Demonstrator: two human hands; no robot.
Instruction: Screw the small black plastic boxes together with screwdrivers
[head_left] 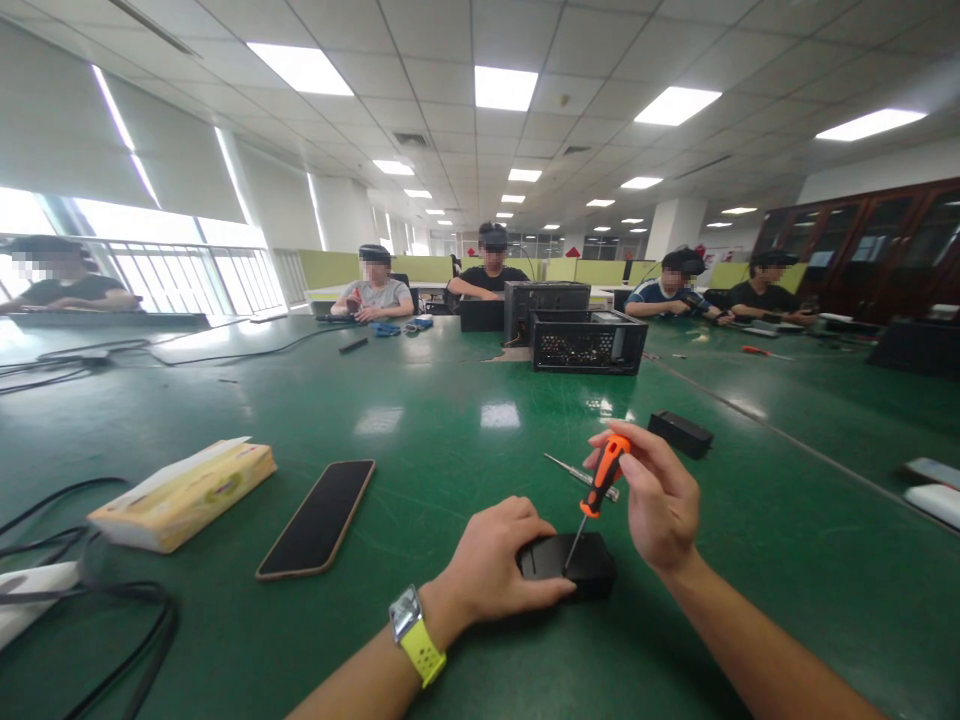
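My left hand (504,562) grips the left end of a small black box (592,562) lying on the green table, thumb along its near side. An orange and black screwdriver (606,475) is in my right hand (664,490), pinched around the handle. The screwdriver leans slightly, its shaft pointing down and its tip meeting the top of the box. Whether a screw sits under the tip is too small to tell. Behind my right hand lies a second, slim screwdriver (561,464) with a clear handle. Farther right rests another black box (680,434).
On the left lie a phone (316,520), a tissue pack (187,492) and black cables (154,630). An open black computer case (589,345) stands across the green table (420,420). Several people sit along the far side. Another orange screwdriver (761,352) lies at the far right.
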